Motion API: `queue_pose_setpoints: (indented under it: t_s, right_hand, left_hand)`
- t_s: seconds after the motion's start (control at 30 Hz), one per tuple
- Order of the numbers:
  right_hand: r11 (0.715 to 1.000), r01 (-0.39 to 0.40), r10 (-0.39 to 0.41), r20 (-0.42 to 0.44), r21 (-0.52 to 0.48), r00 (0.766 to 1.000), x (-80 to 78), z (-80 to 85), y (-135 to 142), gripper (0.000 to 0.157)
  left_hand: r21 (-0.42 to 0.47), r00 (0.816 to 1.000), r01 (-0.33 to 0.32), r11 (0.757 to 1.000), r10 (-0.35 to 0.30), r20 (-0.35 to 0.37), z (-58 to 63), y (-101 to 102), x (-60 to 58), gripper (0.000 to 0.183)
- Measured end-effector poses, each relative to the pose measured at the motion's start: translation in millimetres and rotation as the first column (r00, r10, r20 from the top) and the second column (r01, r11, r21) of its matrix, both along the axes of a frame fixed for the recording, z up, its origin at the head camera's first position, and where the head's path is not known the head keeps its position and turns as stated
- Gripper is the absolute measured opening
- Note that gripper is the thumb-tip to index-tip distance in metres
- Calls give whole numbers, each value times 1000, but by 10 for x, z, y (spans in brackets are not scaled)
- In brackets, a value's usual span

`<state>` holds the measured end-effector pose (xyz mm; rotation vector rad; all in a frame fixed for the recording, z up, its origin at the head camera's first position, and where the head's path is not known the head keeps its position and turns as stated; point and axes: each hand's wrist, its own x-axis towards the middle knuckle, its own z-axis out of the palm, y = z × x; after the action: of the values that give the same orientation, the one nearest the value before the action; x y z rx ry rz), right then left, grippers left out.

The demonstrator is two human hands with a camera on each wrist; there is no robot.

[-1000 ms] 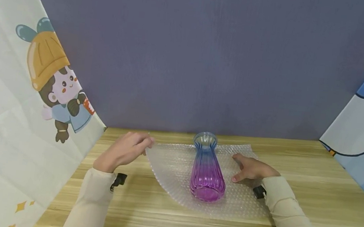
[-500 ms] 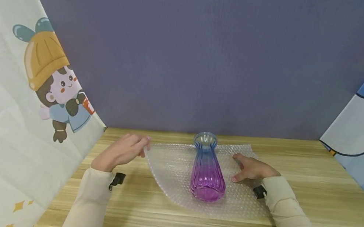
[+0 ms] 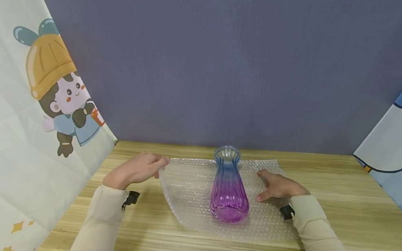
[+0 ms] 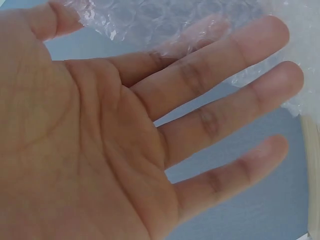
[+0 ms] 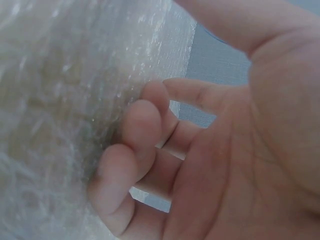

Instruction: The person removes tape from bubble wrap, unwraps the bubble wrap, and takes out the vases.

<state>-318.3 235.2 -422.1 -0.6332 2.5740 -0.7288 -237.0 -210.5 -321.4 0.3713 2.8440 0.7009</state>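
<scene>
A see-through blue-and-purple vase [image 3: 229,194] lies on bubble wrap [image 3: 190,192] atop the worktop [image 3: 159,246], the left grip [image 3: 138,171] pinching the wrap's edge, the right grip [image 3: 280,186] loosely touching it.

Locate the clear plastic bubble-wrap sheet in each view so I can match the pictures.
Head: the clear plastic bubble-wrap sheet is in the lower middle, under the blue-to-purple ribbed glass vase.
Left wrist: across the top and into the upper right, partly over the index finger of the left hand.
Right wrist: filling the left side, at the fingertips of the right hand.
Shared landmark: the plain blue-grey backdrop.
</scene>
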Motion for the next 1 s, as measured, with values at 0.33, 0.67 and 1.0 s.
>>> queue_pose_setpoints:
  t_s: [0.33, 0.67, 1.0]
  right_hand:
    - [1000, 2, -2, 13, -1, 1000, 26, 25, 1, 105]
    - [1000, 3, -2, 29, -14, 1000, 32, 25, -4, 107]
    - [1000, 5, -5, 37, -15, 999, 44, 59, -2, 106]
  left_hand:
    - [-45, 998, -13, 999, 16, 58, -38, -9, 8, 60]
    - [-42, 995, -2, 999, 6, 99, -111, -15, -17, 42]
    - [-26, 994, 26, 999, -23, 104, -126, -63, -20, 43]
